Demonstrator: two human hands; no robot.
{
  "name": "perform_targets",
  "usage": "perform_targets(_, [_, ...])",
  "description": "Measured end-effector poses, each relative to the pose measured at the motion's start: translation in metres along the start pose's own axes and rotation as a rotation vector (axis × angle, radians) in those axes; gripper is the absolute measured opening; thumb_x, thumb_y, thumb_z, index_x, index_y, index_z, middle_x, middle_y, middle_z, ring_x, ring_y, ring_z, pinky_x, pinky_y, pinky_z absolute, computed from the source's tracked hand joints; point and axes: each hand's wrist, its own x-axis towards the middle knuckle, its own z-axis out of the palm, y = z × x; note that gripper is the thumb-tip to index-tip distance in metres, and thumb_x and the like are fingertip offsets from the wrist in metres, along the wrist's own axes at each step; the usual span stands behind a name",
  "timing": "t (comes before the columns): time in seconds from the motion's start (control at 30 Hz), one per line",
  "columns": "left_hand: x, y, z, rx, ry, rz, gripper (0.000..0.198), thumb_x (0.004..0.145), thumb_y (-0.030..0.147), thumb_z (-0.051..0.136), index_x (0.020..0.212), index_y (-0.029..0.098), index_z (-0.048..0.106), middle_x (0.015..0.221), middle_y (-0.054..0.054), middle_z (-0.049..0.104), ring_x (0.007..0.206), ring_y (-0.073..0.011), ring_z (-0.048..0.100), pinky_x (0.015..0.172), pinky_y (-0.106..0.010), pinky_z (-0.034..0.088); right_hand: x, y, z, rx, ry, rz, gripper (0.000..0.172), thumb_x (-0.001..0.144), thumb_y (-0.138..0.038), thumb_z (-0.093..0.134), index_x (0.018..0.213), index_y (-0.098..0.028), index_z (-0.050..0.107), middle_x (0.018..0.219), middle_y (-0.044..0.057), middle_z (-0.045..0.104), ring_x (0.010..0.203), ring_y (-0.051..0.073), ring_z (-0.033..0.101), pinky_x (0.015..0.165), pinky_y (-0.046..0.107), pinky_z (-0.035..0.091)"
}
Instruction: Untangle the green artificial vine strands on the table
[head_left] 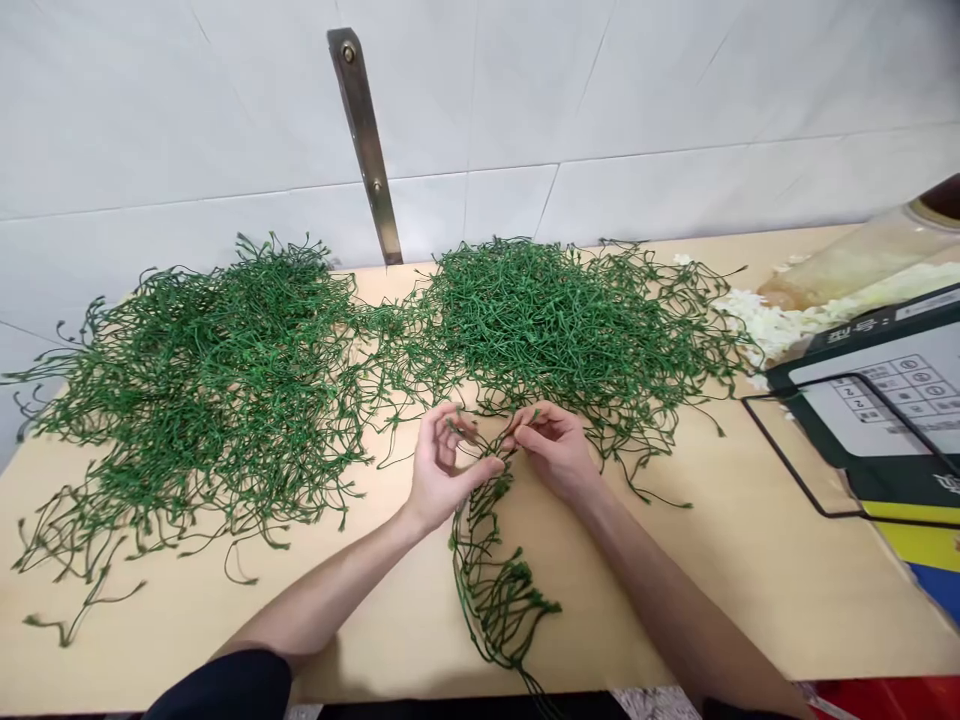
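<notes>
On my far left a pile (202, 390) of green strands sprawls over the tabletop (750, 560). Next, my left hand (442, 465) has its grip closed on the top of a small bundle (495, 580) of the same strands, which trails across the wood toward me. My right hand (551, 445) pinches that same top, fingertips meeting the left's. Behind it lies a second pile (570, 320). I judge the strands light, limp and quick to snag, so the gathered upper ends are the place to hold. Far right sit white scraps (757, 320) and a keypad box (885, 400).
</notes>
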Motion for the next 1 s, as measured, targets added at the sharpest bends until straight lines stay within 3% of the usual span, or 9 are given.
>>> perform_targets(0.1, [0.003,0.003,-0.004,0.129,0.212,0.196,0.053,0.068,0.026,0.081,0.114,0.023,0.056,0.103,-0.005,0.057,0.093,-0.015,0.055,0.086,-0.029,0.046,0.001,-0.001,-0.006,0.086,0.002,-0.013,0.027,0.061,-0.033,0.088,0.068,-0.021,0.065,0.063,-0.004,0.068,0.051,0.01,0.063,0.051,0.02,0.055])
perform_targets(0.17, [0.003,0.004,-0.008,0.197,0.258,0.255,0.036,0.072,0.028,0.077,0.104,0.02,0.062,0.094,-0.004,0.058,0.085,-0.0137,0.054,0.078,-0.027,0.046,0.002,-0.003,-0.011,0.1,0.012,-0.017,0.028,0.062,-0.036,0.088,0.07,-0.023,0.065,0.063,-0.005,0.067,0.05,0.008,0.062,0.048,0.018,0.054])
perform_targets(0.27, [0.002,0.006,-0.012,0.113,0.018,0.029,0.023,0.084,0.036,0.065,0.098,0.019,0.059,0.069,0.001,0.057,0.06,-0.0106,0.052,0.058,-0.023,0.044,0.002,-0.005,-0.014,0.11,0.009,-0.008,0.029,0.062,-0.037,0.088,0.07,-0.023,0.063,0.065,-0.006,0.068,0.048,0.007,0.06,0.05,0.018,0.054])
perform_targets(0.33, [0.002,0.007,-0.012,0.031,-0.213,-0.166,0.03,0.087,0.042,0.06,0.102,0.017,0.057,0.065,0.001,0.06,0.053,-0.0103,0.053,0.051,-0.023,0.042,0.002,-0.005,-0.013,0.106,-0.001,0.004,0.03,0.06,-0.036,0.089,0.068,-0.022,0.063,0.066,-0.005,0.069,0.049,0.008,0.061,0.052,0.02,0.055])
perform_targets(0.4, [0.003,0.008,-0.01,0.034,-0.315,-0.243,0.035,0.081,0.044,0.066,0.099,0.015,0.06,0.068,-0.001,0.063,0.055,-0.0107,0.055,0.052,-0.023,0.043,0.001,-0.005,-0.01,0.089,-0.022,0.03,0.031,0.059,-0.035,0.089,0.067,-0.021,0.062,0.065,-0.004,0.069,0.05,0.009,0.063,0.055,0.022,0.057])
perform_targets(0.57, [0.007,0.009,-0.004,0.0,-0.246,-0.324,0.027,0.069,0.033,0.08,0.081,0.015,0.064,0.077,-0.003,0.069,0.068,-0.0127,0.063,0.066,-0.025,0.051,0.0,-0.003,-0.003,0.003,-0.079,0.103,0.029,0.059,-0.033,0.089,0.066,-0.019,0.064,0.069,-0.001,0.072,0.055,0.013,0.068,0.057,0.026,0.058])
perform_targets(0.7, [0.011,0.008,-0.006,-0.111,-0.182,-0.411,0.032,0.069,0.037,0.08,0.086,0.016,0.063,0.073,-0.002,0.069,0.07,-0.0149,0.067,0.07,-0.029,0.056,0.0,-0.003,-0.001,-0.059,-0.072,0.116,0.028,0.061,-0.036,0.087,0.069,-0.018,0.068,0.06,0.0,0.071,0.052,0.013,0.066,0.052,0.024,0.055])
perform_targets(0.87, [0.013,0.01,-0.007,-0.132,-0.096,-0.417,0.049,0.066,0.03,0.083,0.104,0.02,0.053,0.065,0.007,0.06,0.055,-0.0082,0.059,0.058,-0.023,0.054,0.001,-0.002,0.0,-0.032,-0.06,0.115,0.027,0.066,-0.038,0.084,0.072,-0.018,0.068,0.052,-0.001,0.068,0.046,0.011,0.063,0.046,0.021,0.053])
perform_targets(1.0, [0.014,0.014,-0.006,-0.077,-0.097,-0.429,0.038,0.068,0.034,0.081,0.092,0.016,0.058,0.063,0.006,0.055,0.055,-0.0068,0.055,0.055,-0.019,0.05,0.001,0.001,-0.002,-0.032,-0.058,0.112,0.025,0.062,-0.033,0.087,0.07,-0.018,0.068,0.055,-0.001,0.07,0.047,0.011,0.064,0.045,0.02,0.053])
